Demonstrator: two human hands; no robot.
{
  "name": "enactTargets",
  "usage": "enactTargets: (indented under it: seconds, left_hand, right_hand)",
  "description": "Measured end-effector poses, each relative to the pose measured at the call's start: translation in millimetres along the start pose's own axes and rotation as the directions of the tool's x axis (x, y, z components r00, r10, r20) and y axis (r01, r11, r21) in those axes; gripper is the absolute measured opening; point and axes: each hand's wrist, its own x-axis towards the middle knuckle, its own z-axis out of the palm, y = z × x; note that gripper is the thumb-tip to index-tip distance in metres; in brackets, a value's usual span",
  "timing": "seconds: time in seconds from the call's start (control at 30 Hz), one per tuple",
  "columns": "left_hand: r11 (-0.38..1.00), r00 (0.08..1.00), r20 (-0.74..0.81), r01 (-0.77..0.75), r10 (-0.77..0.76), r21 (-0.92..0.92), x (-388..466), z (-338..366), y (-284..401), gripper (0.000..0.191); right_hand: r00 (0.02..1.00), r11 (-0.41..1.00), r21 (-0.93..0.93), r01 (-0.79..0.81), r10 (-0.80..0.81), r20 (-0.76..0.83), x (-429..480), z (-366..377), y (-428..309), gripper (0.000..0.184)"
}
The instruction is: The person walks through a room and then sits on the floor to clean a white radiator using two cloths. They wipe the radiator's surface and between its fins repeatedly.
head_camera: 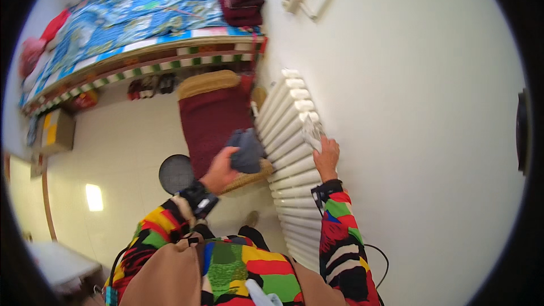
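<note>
My left hand (pixel 220 171) grips a folded dark grey cloth (pixel 246 151) in front of a wicker lounge chair with a maroon cover (pixel 212 123). A white column radiator (pixel 291 148) stands against the wall to the right. Over its top, my right hand (pixel 327 159) has its fingers on a crumpled whitish-grey piece (pixel 311 131), which lies along the radiator's upper edge. Blur leaves it unclear whether this piece is cloth or plastic film. The fingertips of my right hand are partly hidden from above.
A bed with a blue patterned cover (pixel 144 12) bears folded maroon textiles (pixel 242 2). Shoes (pixel 153 86) and a cardboard box (pixel 58 131) are on the floor near it. A round dark stool (pixel 176 174) stands left of the chair. A white table (pixel 63 263) is at lower left.
</note>
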Motion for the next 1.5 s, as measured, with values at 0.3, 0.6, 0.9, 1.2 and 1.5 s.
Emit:
enactTargets:
  seconds: [0.3,0.6,0.9,1.2,1.5]
  left_hand:
    - [0.645,0.808,-0.078,-0.403,0.583,0.649,257,69,-125,0.066]
    - [-0.352,0.684,0.333,-0.117,0.65,0.929,328,85,-127,0.064]
    - [-0.342,0.482,0.36,-0.129,0.798,0.931,447,122,-12,0.037]
    - [-0.334,0.533,0.558,-0.462,0.636,0.822,328,58,-64,0.059]
    - [-0.274,0.373,0.335,-0.209,0.865,0.939,493,91,53,0.05]
  right_hand:
    - [1.0,0.991,0.135,0.022,-0.023,0.009,1,39,25,0.075]
    - [0.994,0.993,0.115,0.004,-0.017,0.105,6,47,33,0.078]
    - [0.986,0.997,0.07,-0.009,-0.003,0.166,6,57,39,0.075]
    - [0.989,0.984,0.178,-0.011,-0.016,0.145,9,60,42,0.071]
    - [0.984,0.988,0.152,-0.025,-0.003,0.178,5,62,44,0.074]
